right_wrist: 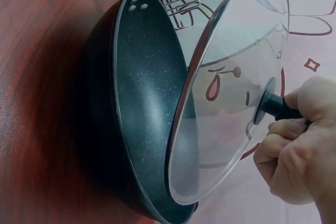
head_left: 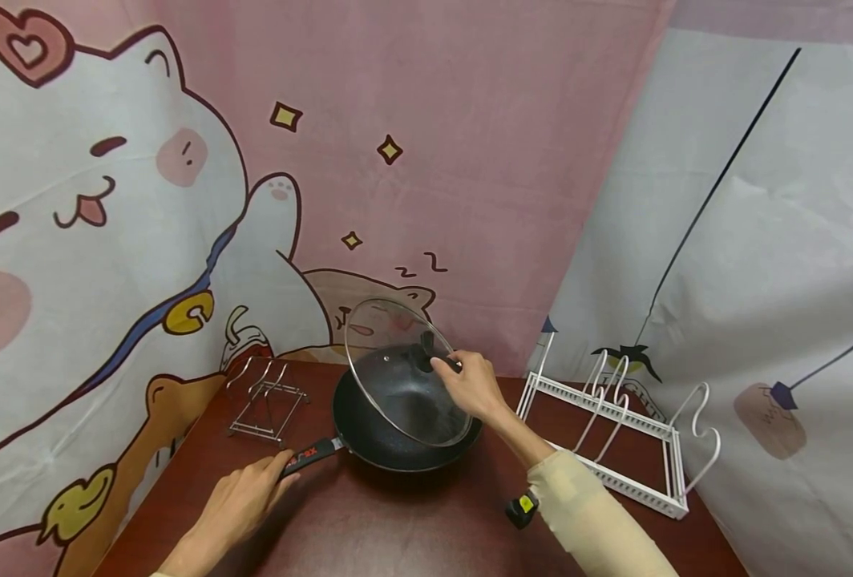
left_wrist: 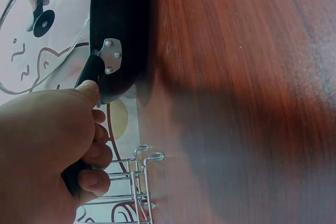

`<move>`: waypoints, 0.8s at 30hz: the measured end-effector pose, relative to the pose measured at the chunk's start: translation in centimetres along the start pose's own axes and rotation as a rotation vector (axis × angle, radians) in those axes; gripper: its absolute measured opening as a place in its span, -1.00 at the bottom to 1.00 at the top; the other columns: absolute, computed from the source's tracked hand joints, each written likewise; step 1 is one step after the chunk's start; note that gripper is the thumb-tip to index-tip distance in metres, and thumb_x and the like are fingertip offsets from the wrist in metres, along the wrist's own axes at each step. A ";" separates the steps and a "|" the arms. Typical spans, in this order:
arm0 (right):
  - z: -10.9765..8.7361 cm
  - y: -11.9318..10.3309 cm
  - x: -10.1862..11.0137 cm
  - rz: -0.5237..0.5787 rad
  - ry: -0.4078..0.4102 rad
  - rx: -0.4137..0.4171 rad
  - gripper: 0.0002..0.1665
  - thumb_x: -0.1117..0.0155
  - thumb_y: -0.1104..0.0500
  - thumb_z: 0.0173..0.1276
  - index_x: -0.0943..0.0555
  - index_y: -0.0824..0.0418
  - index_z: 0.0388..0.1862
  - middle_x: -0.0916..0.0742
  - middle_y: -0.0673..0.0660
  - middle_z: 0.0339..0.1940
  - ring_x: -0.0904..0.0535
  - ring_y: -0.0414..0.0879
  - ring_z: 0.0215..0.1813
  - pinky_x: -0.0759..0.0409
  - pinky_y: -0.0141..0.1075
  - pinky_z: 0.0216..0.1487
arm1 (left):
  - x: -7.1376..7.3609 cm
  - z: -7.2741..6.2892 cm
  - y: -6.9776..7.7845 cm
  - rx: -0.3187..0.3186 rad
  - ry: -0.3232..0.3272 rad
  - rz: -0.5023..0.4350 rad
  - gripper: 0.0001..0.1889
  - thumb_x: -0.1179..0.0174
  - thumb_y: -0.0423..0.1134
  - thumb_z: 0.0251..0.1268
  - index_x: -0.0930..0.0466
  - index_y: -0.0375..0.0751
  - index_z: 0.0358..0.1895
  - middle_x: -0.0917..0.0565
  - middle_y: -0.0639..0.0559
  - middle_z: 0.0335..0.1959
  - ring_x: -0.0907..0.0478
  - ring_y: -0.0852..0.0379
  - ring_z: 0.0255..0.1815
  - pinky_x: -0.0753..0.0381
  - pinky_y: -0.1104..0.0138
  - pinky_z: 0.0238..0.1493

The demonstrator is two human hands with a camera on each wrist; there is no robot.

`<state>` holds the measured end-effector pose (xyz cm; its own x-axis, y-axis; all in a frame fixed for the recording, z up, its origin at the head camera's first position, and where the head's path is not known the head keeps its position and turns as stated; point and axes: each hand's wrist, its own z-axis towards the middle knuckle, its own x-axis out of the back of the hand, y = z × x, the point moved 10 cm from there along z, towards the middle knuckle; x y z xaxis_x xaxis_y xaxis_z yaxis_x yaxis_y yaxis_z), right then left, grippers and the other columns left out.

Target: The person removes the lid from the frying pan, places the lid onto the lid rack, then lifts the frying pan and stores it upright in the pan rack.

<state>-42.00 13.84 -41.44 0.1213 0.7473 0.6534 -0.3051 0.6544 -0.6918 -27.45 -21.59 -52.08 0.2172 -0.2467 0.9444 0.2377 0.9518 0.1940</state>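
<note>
A dark speckled wok (head_left: 390, 449) sits at the middle of the table with its handle (head_left: 309, 457) pointing toward the left. My left hand (head_left: 244, 494) grips that handle; in the left wrist view the fingers (left_wrist: 94, 153) curl round it. Over the wok a clear glass lid (head_left: 376, 377) with a metal rim is held tilted, its far side raised. My right hand (head_left: 473, 386) holds the lid by its black knob (right_wrist: 275, 106). In the right wrist view the lid's lower rim is close to the wok's edge; whether they touch I cannot tell. The wok's inside shows nothing in it.
To the left of the wok stands a small wire rack (head_left: 268, 409). A larger white rack (head_left: 607, 473) with curved dividers is on the right. Behind the reddish-brown table (head_left: 398, 529) hangs a printed curtain (head_left: 470, 160).
</note>
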 end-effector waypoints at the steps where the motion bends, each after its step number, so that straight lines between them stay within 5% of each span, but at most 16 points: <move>1: 0.0 0.0 0.0 0.003 -0.001 0.001 -0.52 -0.41 -0.13 0.66 -0.85 0.28 0.10 -0.91 0.17 -0.22 -0.73 -0.08 -0.22 -0.76 -0.01 0.02 | 0.0 0.0 0.0 0.001 -0.002 -0.003 -0.64 -0.45 0.05 0.59 -0.69 0.07 0.28 -0.81 0.14 -0.19 -0.65 0.21 -0.42 -0.51 0.21 -0.50; 7: 0.1 0.1 0.0 0.023 0.003 0.001 -0.57 -0.41 -0.12 0.66 -0.86 0.23 0.02 -0.87 0.13 -0.31 -0.64 -0.10 -0.29 -0.65 -0.16 -0.10 | 0.2 -0.1 0.1 -0.008 0.022 -0.005 -0.63 -0.47 0.03 0.57 -0.71 0.03 0.27 -0.82 0.10 -0.19 -0.66 0.20 -0.42 -0.51 0.22 -0.50; 14: 0.0 0.2 0.2 0.040 0.017 -0.016 -0.57 -0.43 -0.12 0.65 -0.88 0.21 0.09 -0.94 0.15 -0.05 -0.74 -0.07 -0.13 -0.69 -0.14 -0.01 | 0.4 -0.2 0.1 -0.027 0.054 0.008 -0.65 -0.50 0.01 0.54 -0.70 0.04 0.23 -0.78 0.15 -0.26 -0.64 0.21 -0.46 -0.48 0.22 -0.53; 24: -0.1 0.6 0.1 0.115 0.006 -0.048 -0.53 -0.42 -0.17 0.66 -0.87 0.19 0.13 -0.93 0.14 -0.05 -0.80 -0.06 -0.09 -0.75 -0.13 0.02 | 0.4 -0.2 0.1 -0.024 0.058 0.000 -0.66 -0.50 0.02 0.54 -0.70 0.08 0.22 -0.79 0.16 -0.25 -0.69 0.18 -0.43 -0.50 0.21 -0.52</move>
<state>-42.02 14.32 -41.81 0.0936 0.8185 0.5668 -0.2716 0.5687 -0.7764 -27.12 -21.62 -51.69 0.2717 -0.2579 0.9272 0.2604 0.9472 0.1871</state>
